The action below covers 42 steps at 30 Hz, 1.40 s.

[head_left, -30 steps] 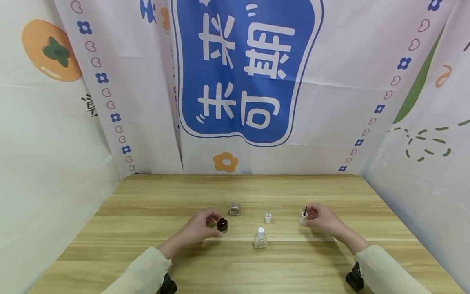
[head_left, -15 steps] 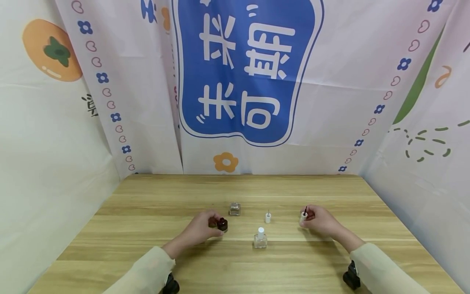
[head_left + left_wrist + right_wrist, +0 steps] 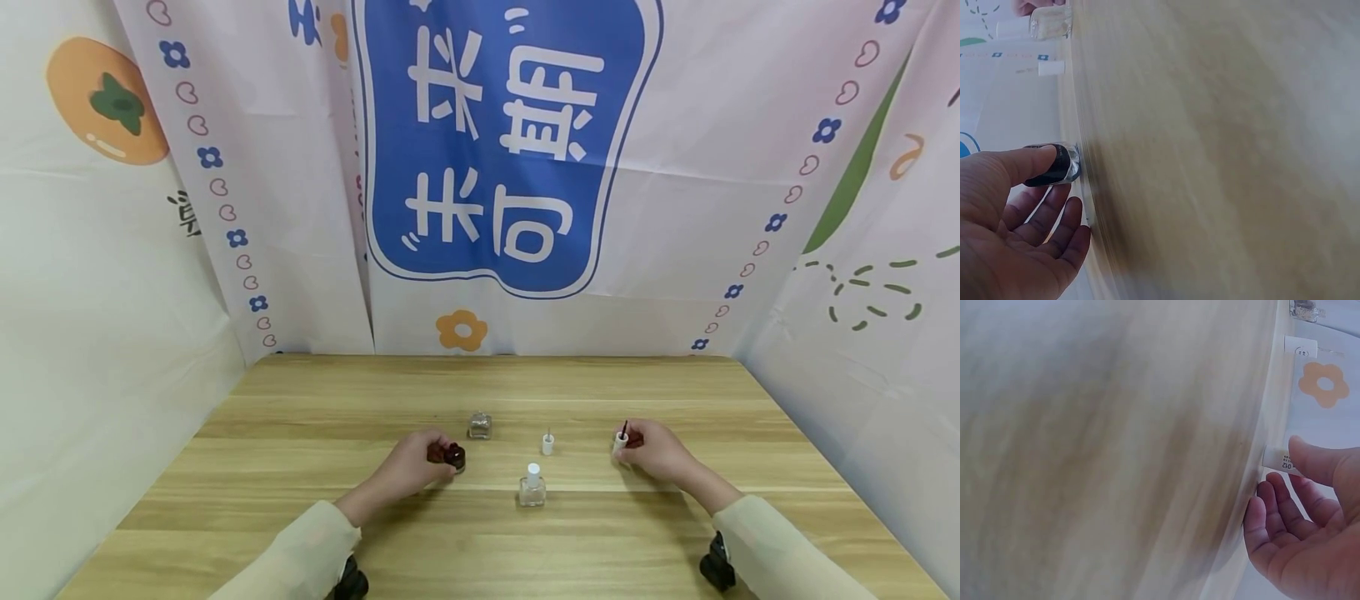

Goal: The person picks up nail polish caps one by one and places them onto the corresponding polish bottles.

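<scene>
My left hand pinches a small dark nail polish bottle, uncapped, standing on the table. In the left wrist view the thumb lies against the dark bottle, whose clear base touches the wood, while the other fingers curl loosely beneath. Over to the right, my right hand grips a white nail polish cap that stands with its dark brush upward. Printed marks show on that cap in the right wrist view. Fingertips behind both things are partly hidden.
Between the hands stand a clear bottle with a white cap and a loose white cap with its brush upward. An uncapped clear bottle sits farther back. Printed cloth hangs behind the wooden table.
My left fingers have closed in on the dark bottle. My right hand has lowered slightly and settled around the white cap. The other bottles and cap have not moved.
</scene>
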Each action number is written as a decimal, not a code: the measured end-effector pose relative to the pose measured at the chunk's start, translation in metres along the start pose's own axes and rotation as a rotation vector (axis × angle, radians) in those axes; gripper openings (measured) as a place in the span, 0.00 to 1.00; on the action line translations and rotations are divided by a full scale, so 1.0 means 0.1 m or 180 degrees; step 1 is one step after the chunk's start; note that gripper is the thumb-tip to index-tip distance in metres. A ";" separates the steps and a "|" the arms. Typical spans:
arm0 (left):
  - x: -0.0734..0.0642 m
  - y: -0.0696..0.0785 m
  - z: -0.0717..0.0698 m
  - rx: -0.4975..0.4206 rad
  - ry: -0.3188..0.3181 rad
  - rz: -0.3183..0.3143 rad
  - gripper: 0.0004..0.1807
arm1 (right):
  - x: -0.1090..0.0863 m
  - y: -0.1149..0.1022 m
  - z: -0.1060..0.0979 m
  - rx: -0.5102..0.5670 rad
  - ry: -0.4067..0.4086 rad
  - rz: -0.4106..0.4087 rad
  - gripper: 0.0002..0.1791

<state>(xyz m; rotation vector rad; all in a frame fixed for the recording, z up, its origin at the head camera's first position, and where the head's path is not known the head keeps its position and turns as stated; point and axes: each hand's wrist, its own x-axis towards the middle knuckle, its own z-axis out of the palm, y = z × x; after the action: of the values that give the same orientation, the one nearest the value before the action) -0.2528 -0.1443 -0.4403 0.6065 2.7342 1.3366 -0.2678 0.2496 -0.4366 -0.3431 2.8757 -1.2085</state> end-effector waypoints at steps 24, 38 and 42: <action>-0.01 0.07 -0.03 0.0013 0.0165 -0.0089 0.10 | -0.06 -0.03 -0.07 -0.0093 -0.0015 0.0110 0.07; -0.05 0.20 -0.06 -0.0255 0.0230 -0.0138 0.10 | -0.14 -0.19 -0.19 -0.0023 0.0030 -0.0045 0.06; -0.06 0.25 -0.07 -0.0311 0.0258 -0.0131 0.11 | -0.18 -0.27 -0.21 0.0145 -0.0024 -0.0075 0.07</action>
<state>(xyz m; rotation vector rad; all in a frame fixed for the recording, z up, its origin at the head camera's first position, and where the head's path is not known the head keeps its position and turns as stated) -0.2402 -0.1380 -0.4181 0.4973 2.7072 1.5066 -0.2468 0.2501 -0.4040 -0.3810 2.8407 -1.2713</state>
